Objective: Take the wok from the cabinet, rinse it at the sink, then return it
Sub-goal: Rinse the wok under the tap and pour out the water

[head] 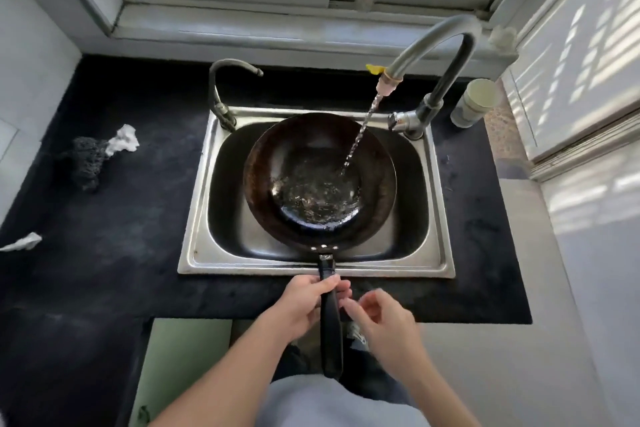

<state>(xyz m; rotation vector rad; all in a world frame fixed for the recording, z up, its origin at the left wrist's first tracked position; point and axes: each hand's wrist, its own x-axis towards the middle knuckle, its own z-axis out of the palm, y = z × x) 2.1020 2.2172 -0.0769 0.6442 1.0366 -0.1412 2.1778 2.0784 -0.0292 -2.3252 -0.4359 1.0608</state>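
Black worktop (pixel 121 218) round sink (pixel 197 246), wok (pixel 311 146) inside under tap (pixel 440 52) water, left grip (pixel 304 302) clasping its handle (pixel 330 340), right grip (pixel 384 319) loose, empty

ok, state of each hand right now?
Left hand: grips the black handle of the dark round metal wok.
Right hand: fingers loosely curled, holding nothing, beside the handle.

Both bare arms are stretched forward, side by side. The left hand (pixel 306 302) is wrapped round the wok handle (pixel 330 333), with the thumb laid on top and the fingers curled under it. The right hand (pixel 384 319) is held just beside the wok handle. Its fingers are loosely bent, and nothing is held in it.
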